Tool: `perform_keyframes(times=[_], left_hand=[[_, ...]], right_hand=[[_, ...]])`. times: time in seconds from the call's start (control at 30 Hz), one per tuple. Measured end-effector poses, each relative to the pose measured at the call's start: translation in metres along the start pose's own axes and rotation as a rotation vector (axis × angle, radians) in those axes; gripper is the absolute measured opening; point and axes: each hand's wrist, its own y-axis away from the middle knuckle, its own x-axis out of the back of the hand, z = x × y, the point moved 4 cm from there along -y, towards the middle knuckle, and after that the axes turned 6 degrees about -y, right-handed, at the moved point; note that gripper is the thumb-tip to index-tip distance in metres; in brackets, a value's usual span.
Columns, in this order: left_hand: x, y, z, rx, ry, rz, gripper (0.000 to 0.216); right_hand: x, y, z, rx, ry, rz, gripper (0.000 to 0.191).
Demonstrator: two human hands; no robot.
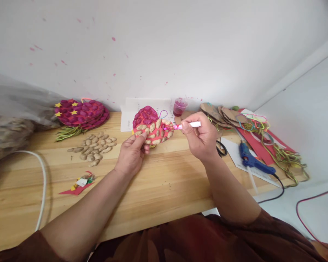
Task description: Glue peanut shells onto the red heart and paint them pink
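My left hand (132, 153) pinches the lower edge of a red heart-shaped piece (152, 125) covered with peanut shells. Its upper part is painted dark pink; the lower shells are bare. My right hand (200, 136) is closed around a small white-handled brush (190, 125). The pink brush tip touches the right edge of the heart. A purple loop sticks up from the top of the heart. Behind it stands a small cup of pink paint (179, 106).
Loose peanuts (94, 147) lie left of my hands. A stack of finished pink hearts (80, 113) sits at the back left. A blue glue gun (253, 160), scissors (221, 148), cardboard cutouts (221, 113) and coloured cords (284, 156) crowd the right. White cable (42, 182) and paper scraps (80, 183) sit near left.
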Motion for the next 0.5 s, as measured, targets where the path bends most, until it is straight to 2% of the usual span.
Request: perform_keyframes(times=[0.33,0.5], left_hand=[[-0.001,0.0,0.001,-0.013,-0.006,0.005,0.044],[-0.001,0.001,0.002,-0.027,-0.036,-0.003,0.044]], right_hand=[[0.0,0.0,0.005,-0.044,-0.036,0.026,0.016],[0.001,0.0,0.009,-0.046,-0.042,0.087,0.017]])
